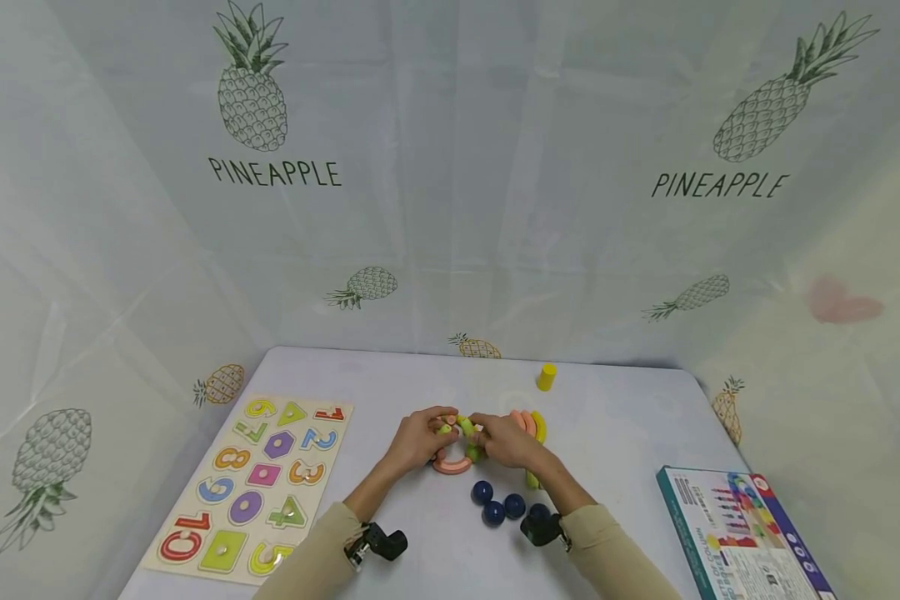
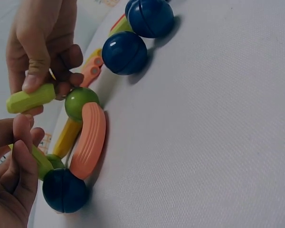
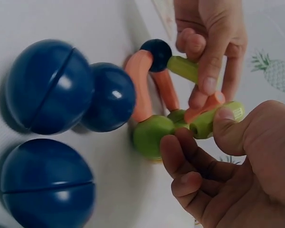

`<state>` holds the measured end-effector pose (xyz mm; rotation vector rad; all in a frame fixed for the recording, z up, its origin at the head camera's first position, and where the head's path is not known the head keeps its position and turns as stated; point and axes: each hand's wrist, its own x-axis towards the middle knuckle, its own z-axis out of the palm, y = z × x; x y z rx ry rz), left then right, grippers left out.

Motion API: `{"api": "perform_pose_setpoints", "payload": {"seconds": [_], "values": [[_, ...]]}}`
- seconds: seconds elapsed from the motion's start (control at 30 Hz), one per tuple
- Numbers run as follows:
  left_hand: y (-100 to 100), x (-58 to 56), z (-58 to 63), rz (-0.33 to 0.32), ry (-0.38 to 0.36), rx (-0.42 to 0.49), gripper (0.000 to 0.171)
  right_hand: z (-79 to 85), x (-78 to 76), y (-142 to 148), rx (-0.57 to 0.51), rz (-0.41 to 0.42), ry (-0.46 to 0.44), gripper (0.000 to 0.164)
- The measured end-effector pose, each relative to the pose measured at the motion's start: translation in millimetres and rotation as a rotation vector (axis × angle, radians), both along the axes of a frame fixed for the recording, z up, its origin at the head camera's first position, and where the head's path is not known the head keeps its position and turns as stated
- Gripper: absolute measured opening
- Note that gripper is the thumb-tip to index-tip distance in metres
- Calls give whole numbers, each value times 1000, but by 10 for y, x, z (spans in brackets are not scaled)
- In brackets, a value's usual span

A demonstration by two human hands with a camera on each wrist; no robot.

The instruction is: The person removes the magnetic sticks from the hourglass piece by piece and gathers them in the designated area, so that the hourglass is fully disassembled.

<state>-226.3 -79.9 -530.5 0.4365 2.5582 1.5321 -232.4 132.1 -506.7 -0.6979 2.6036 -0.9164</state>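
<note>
My left hand and right hand work over a small ring of toy building rods and balls. Between thumb and fingers, the right hand pinches a short yellow-green rod, raised above the ring. The left hand pinches another yellow-green rod, whose end meets a dark blue ball. A curved salmon rod joins this ball to a green ball on the table. Behind it run a yellow rod and more pieces, partly hidden by the fingers.
Several loose dark blue balls lie nearer me. Curved salmon and yellow rods sit beyond the right hand. A yellow cylinder stands at the back. A number puzzle board lies left; a toy box lies right.
</note>
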Motion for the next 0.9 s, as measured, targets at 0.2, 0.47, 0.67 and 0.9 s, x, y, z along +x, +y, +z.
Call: {"api": "perform_pose_setpoints", "payload": {"seconds": [0.2,0.47,0.67,0.9], "values": [[-3,4,12,9,-3,-15,44,33,10,0,-14,-7,-20,24],[2,1,21,7,-8,-13,44,51,4,67,-48,-72,14,18],[2,-3,24,10,-5,-14,43,99,-13,217,-58,-192,40,20],[-5,-10,30,13,7,-40,43,153,30,486,-100,-259,-14,32]]}}
